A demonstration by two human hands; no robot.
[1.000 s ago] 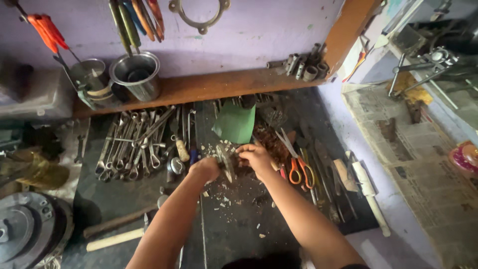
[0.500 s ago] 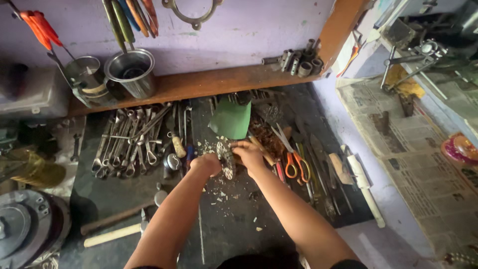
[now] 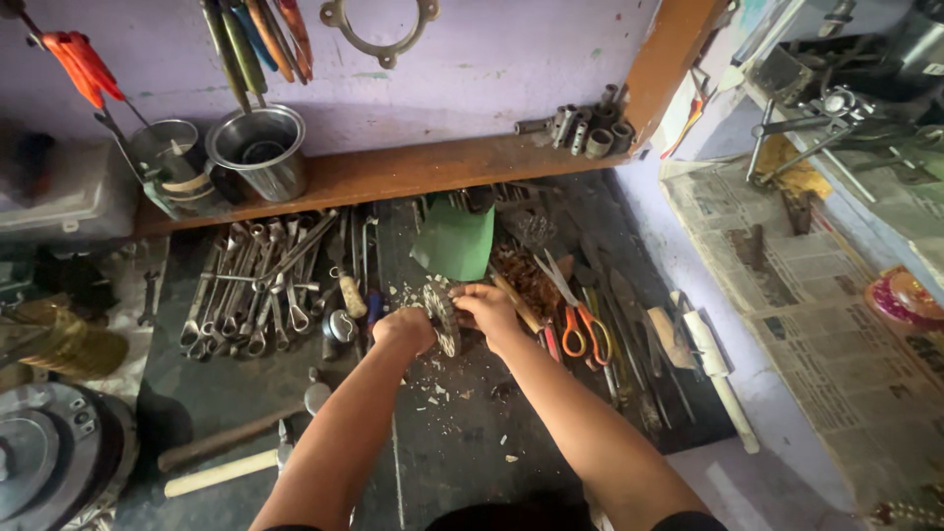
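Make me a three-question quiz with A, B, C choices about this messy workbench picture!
1. Where is the green funnel?
A. Just behind the two hands
B. Hanging on the wall
C. Inside the steel pot

2. What colour are the scissors' handles?
A. Blue
B. Orange
C. White

3. How is the round toothed metal part held?
A. Lying flat, untouched
B. Gripped by one hand only
C. Stood on edge between both hands

Answers:
1. A: the funnel lies on the dark bench right beyond the hands, below the wooden shelf.
2. B: the two loops, right of the right hand, are orange.
3. C: the left hand and the right hand each grip a side, with the part upright between them.
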